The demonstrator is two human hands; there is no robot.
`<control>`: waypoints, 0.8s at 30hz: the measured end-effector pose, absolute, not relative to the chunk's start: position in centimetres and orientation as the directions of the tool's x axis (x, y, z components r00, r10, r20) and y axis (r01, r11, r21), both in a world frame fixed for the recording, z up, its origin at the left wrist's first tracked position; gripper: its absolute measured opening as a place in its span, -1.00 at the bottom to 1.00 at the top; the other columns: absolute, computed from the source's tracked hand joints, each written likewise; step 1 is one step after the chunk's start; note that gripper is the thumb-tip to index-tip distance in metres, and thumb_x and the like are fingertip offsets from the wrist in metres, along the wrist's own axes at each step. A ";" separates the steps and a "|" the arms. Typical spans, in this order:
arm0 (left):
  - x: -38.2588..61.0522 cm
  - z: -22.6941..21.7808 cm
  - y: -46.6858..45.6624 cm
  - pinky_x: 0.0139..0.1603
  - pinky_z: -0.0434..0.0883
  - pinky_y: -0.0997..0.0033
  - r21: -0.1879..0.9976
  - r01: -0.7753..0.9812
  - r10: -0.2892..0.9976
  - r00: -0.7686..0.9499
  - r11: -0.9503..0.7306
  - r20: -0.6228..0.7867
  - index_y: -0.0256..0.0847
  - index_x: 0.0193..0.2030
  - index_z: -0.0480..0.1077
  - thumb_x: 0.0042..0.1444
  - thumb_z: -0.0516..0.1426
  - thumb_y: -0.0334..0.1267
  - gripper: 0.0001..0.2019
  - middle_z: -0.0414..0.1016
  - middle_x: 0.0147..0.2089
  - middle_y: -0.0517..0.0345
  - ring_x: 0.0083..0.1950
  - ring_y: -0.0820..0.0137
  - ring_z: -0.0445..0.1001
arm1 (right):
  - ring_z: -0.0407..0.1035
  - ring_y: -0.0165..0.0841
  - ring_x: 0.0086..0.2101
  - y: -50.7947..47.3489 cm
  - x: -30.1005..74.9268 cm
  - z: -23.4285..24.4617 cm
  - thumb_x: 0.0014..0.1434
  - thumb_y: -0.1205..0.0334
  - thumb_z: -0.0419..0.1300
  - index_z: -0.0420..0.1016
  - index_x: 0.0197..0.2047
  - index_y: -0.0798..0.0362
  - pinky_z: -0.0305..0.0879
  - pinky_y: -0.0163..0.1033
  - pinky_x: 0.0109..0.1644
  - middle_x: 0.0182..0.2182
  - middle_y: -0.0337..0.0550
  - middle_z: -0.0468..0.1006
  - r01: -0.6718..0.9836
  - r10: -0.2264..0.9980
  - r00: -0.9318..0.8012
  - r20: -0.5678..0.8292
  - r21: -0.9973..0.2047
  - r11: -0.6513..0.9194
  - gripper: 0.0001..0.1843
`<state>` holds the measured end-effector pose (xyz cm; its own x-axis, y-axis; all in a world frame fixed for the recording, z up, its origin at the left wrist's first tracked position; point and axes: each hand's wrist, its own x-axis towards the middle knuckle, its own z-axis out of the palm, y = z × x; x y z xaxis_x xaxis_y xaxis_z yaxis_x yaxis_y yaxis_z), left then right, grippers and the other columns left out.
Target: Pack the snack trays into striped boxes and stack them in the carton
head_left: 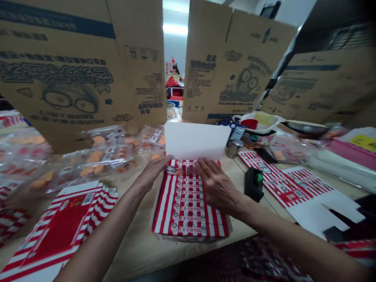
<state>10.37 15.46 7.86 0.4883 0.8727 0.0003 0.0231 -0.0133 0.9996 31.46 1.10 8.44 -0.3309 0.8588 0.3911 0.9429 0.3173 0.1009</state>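
Note:
A red-and-white striped carton [188, 211] lies on the wooden table [138, 246] in front of me, its white flap [195, 140] standing up at the far end. My left hand [152, 172] rests with fingers stretched along the carton's far left edge, at the base of the flap. My right hand [216, 186] lies flat on the carton's top, fingers together and pointing toward the flap fold. Neither hand grips anything.
Flat striped carton blanks lie at the left [61, 227] and right [296, 184]. Clear packets of orange snacks [96, 156] cover the far left. A small black device with a green button [254, 183], a metal cup [233, 148] and tall cardboard boxes [67, 66] stand behind.

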 end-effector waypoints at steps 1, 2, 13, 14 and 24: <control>11.0 7.9 15.5 0.01 0.41 0.26 1.000 0.010 0.864 0.503 0.020 -0.022 -0.24 -0.17 0.59 0.06 0.27 0.12 -0.57 0.67 -0.15 0.04 -0.11 0.21 0.54 | 0.18 0.15 0.28 1.1 31.6 8.4 0.06 0.47 0.07 0.19 0.35 0.49 0.18 0.22 0.35 0.30 0.46 0.28 0.944 0.867 -0.327 0.377 0.078 0.322 -0.24; 11.5 7.9 15.5 0.00 0.41 0.25 0.999 0.008 0.858 0.511 0.049 -0.047 -0.25 -0.15 0.59 0.02 0.30 0.10 -0.56 0.68 -0.15 0.03 -0.11 0.19 0.55 | 0.17 0.13 0.30 1.2 31.8 8.4 0.05 0.47 0.06 0.17 0.36 0.49 0.17 0.22 0.37 0.31 0.45 0.26 0.944 0.875 -0.324 0.359 0.055 0.327 -0.23; 11.7 7.0 16.7 0.01 0.47 0.16 0.965 0.101 0.801 0.541 0.241 -0.256 -0.23 0.05 0.54 -0.09 0.38 -0.05 -0.46 0.69 -0.08 -0.01 -0.07 0.09 0.61 | -0.14 0.18 0.42 1.6 31.9 7.0 0.04 0.40 0.13 0.04 0.39 0.52 -0.08 0.28 0.46 0.40 0.53 0.03 0.935 0.913 -0.328 0.242 -0.056 0.350 -0.14; 11.9 6.9 16.7 -0.03 0.49 0.15 0.954 0.070 0.792 0.541 0.291 -0.281 -0.25 0.04 0.54 -0.09 0.38 -0.07 -0.47 0.69 -0.12 -0.04 -0.12 0.09 0.63 | -0.12 0.17 0.41 1.8 32.3 7.4 0.03 0.41 0.13 0.07 0.39 0.52 -0.07 0.27 0.46 0.40 0.51 0.04 0.932 0.917 -0.329 0.227 -0.080 0.354 -0.15; 12.2 6.4 16.6 -0.21 0.63 0.15 0.866 0.002 0.740 0.517 0.500 -0.429 -0.31 -0.15 0.57 -0.07 0.38 -0.18 -0.65 0.69 -0.23 -0.13 -0.35 0.15 0.65 | 0.41 -0.14 0.18 -0.9 38.6 9.9 0.08 0.58 -0.02 0.34 0.32 0.12 0.40 0.02 0.24 0.26 0.04 0.44 0.897 0.910 -0.170 0.377 -0.322 0.301 -0.27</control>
